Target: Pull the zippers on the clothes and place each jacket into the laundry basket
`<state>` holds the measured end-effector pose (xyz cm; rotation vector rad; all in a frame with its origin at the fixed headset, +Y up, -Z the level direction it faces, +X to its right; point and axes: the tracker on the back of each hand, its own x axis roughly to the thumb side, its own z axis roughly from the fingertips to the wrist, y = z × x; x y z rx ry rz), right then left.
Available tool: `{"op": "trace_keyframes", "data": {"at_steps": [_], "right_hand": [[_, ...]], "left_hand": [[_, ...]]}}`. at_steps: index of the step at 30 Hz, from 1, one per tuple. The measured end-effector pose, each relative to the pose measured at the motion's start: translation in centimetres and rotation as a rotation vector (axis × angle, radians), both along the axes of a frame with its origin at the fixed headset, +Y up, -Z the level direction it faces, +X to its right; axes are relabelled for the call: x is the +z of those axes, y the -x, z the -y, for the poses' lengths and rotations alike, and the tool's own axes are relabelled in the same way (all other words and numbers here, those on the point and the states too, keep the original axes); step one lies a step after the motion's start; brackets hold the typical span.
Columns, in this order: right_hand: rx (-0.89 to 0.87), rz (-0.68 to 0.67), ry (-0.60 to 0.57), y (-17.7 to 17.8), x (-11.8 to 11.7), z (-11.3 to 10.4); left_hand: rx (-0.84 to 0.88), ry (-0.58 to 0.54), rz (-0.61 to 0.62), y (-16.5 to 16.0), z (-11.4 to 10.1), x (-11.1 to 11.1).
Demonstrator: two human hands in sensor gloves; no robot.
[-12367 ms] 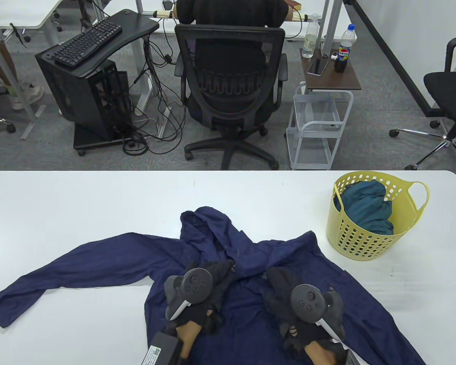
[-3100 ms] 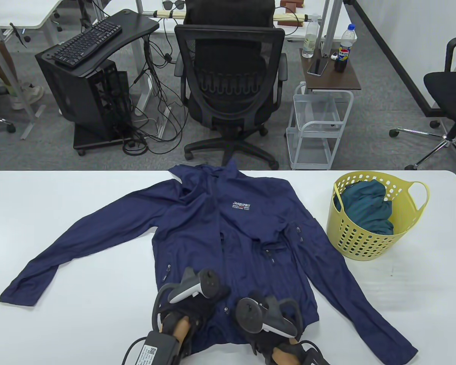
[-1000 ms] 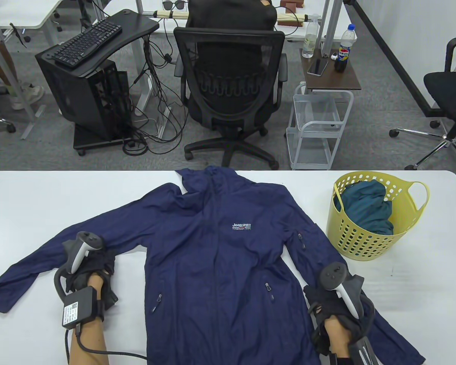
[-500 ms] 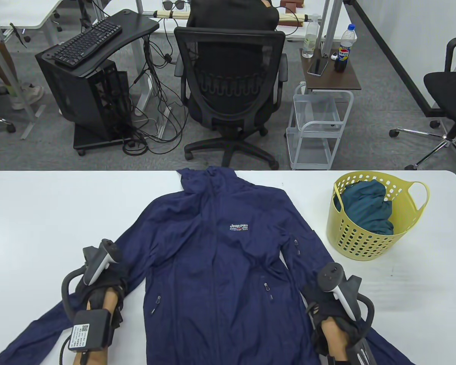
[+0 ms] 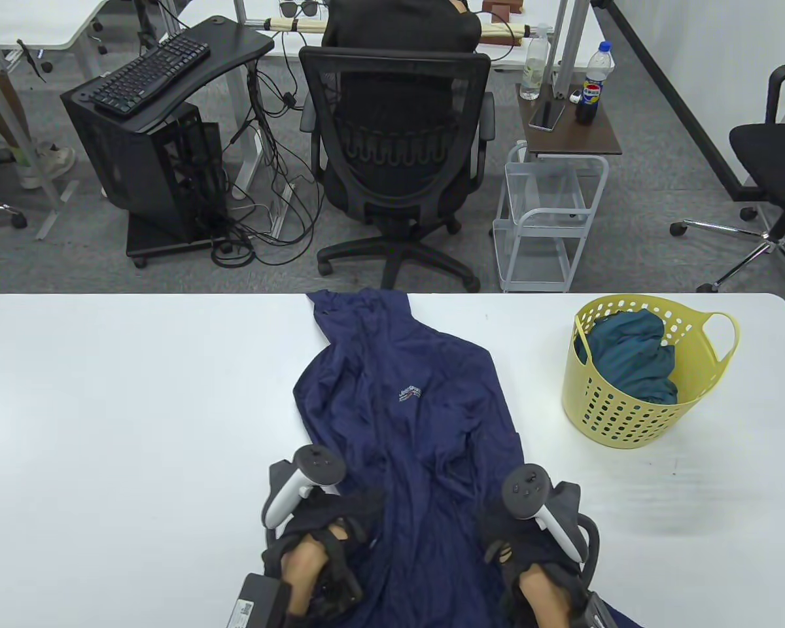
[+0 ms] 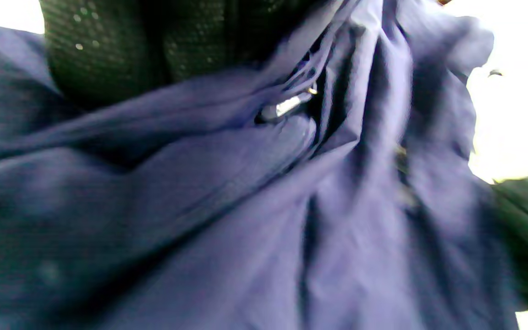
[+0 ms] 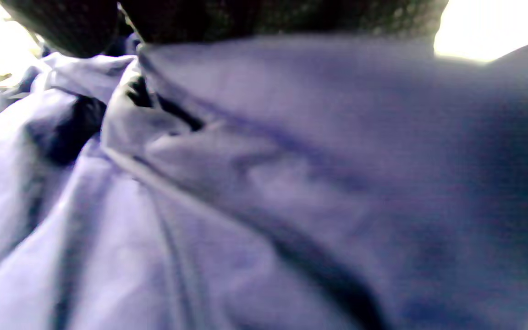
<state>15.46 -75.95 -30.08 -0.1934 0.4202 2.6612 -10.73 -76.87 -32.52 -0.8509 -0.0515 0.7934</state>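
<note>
Jacket: the navy jacket (image 5: 402, 418) lies lengthwise down the middle of the white table (image 5: 118, 405), gathered into a narrow, creased strip, hood end at the far edge, hem end at the near edge between the hands.
Left hand: the left hand (image 5: 330, 530) sits on the strip's left side near the hem; its gloved fingers (image 6: 108, 50) press into bunched fabric, but whether they curl round it cannot be told.
Right hand: the right hand (image 5: 530, 543) sits on the strip's right side, fabric bunched right under it; finger state cannot be told.
Zipper pull: a small metal zipper pull (image 6: 287, 106) shows among folds just below the left fingers.
Basket: the yellow laundry basket (image 5: 634, 412) stands to the right, apart from the jacket, holding a teal garment (image 5: 631, 356).
</note>
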Motion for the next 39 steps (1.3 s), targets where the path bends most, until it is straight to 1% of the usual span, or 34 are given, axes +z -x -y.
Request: {"op": "trace_keyframes", "data": {"at_steps": [1, 2, 4, 6, 9, 12, 14, 17, 18, 21, 24, 26, 28, 31, 33, 34, 35, 36, 39], "right_hand": [[-0.037, -0.022, 0.001, 0.5, 0.1, 0.1], [-0.062, -0.037, 0.010, 0.8, 0.2, 0.1], [-0.134, -0.079, 0.030, 1.7, 0.5, 0.4], [-0.127, -0.115, 0.032, 2.3, 0.7, 0.4], [-0.102, -0.151, 0.031, 3.0, 0.8, 0.4], [-0.075, -0.175, 0.012, 3.8, 0.8, 0.4], [-0.079, -0.176, 0.000, 4.1, 0.8, 0.4], [-0.076, -0.144, -0.021, 4.0, 0.6, 0.7], [-0.077, -0.152, -0.021, 4.0, 0.5, 0.7], [-0.111, -0.174, 0.000, 3.7, 0.4, 0.8], [-0.111, -0.152, -0.015, 3.6, 0.3, 0.9], [-0.117, -0.132, -0.056, 3.4, 0.2, 0.8], [-0.198, -0.112, -0.078, 2.6, 0.0, 0.5], [-0.425, -0.031, -0.143, 0.5, -0.7, 0.2], [-0.682, 0.022, -0.199, -1.5, -1.2, 0.3], [-0.762, 0.038, -0.205, -2.1, -1.3, 0.3], [-0.885, 0.070, -0.224, -3.0, -1.3, 0.4], [-0.959, 0.096, -0.249, -3.8, -1.2, 0.4], [-1.086, 0.166, -0.331, -5.8, -1.1, 0.0]], "left_hand": [[0.074, 0.028, 0.024, -1.5, 0.4, 0.3], [0.117, 0.044, 0.035, -2.2, 0.7, 0.4], [0.257, 0.110, 0.044, -3.8, 1.5, 1.0], [0.335, 0.158, 0.043, -4.2, 1.9, 1.5], [0.451, 0.188, 0.029, -4.1, 2.3, 2.1], [0.600, 0.268, 0.035, -4.0, 2.5, 2.6], [0.643, 0.282, 0.009, -3.8, 2.6, 2.9], [0.702, 0.300, 0.025, -3.8, 2.6, 3.2], [0.720, 0.311, 0.030, -3.9, 2.6, 3.3], [0.709, 0.293, 0.025, -4.0, 2.4, 3.6], [0.698, 0.285, 0.034, -4.3, 2.2, 3.9], [0.684, 0.259, 0.043, -4.3, 1.7, 4.0], [0.686, 0.211, 0.045, -4.3, 1.0, 4.2], [0.694, 0.075, 0.075, -4.0, -0.8, 4.2], [0.693, -0.049, 0.113, -3.8, -2.0, 4.4], [0.696, -0.076, 0.126, -3.7, -2.3, 4.5], [0.705, -0.099, 0.139, -3.7, -2.6, 4.6], [0.720, -0.100, 0.148, -3.8, -2.7, 4.8], [0.719, -0.061, 0.200, -4.4, -2.3, 5.2]]}}
